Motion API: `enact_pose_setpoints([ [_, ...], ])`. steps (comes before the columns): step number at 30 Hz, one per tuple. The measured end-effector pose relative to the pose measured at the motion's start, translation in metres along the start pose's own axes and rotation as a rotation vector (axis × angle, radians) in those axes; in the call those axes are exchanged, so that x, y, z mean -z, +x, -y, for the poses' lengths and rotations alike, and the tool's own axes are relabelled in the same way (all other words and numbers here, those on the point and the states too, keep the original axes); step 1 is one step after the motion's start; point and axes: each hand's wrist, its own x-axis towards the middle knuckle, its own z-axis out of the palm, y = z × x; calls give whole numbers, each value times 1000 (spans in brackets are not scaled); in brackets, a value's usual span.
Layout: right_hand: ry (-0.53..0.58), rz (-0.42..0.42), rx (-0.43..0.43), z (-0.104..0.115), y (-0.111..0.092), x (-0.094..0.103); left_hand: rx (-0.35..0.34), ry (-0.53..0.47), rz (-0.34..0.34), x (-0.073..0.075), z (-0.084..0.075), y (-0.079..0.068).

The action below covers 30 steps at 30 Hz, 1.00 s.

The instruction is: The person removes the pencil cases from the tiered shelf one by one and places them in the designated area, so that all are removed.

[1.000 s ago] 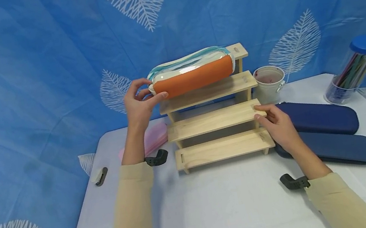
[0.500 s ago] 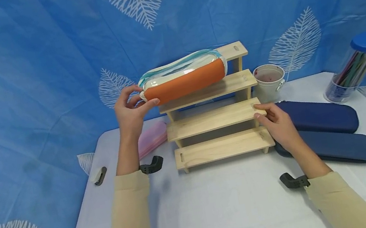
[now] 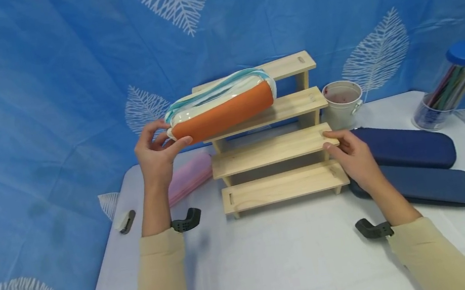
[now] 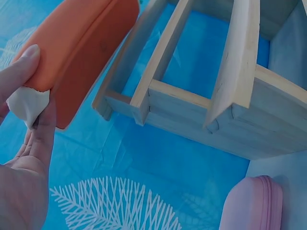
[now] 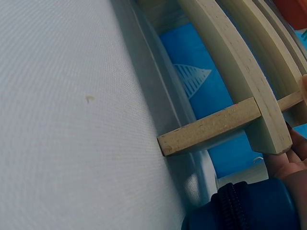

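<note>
My left hand [image 3: 154,154] grips the left end of a pencil case [image 3: 224,113], orange below with a clear top and teal zip trim. In the left wrist view, thumb and fingers pinch the white end tab of the orange case [image 4: 81,52], which is held up apart from the wood. The case overlaps the upper tiers of a four-step wooden shelf [image 3: 285,185] in the head view. My right hand [image 3: 354,158] holds the right end of the shelf's second tier from the bottom, thumb and fingers at the board's edge.
Left of the shelf lies a pink pencil case [image 3: 189,177], with a stapler [image 3: 126,222] farther left. Two dark blue cases [image 3: 408,149] lie to the right. A white bucket [image 3: 341,103] and a blue-lidded tube of pencils [image 3: 451,85] stand behind them.
My left hand has carried the orange pencil case left and slightly down, away from the shelf's top tiers, uncovering more of the top board. My right hand stays on the shelf.
</note>
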Motion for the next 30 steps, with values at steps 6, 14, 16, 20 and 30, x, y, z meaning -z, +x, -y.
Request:
enact_pose_setpoints([
  [6,-7,5,5,14,-3,0,-2,-2,-36,8,-1,-6],
  [14,-14,-5,-6,-8,3,1,4,-18,-69,19,-1,-14],
  [16,-17,-5,-10,-15,5,2,13,-22,-78,21,-1,-17],
  [20,-17,-5,-9,-21,6,1,28,-36,-91,26,0,-23],
  [30,-27,-5,-4,-21,5,0,68,-42,-131,42,3,-39],
])
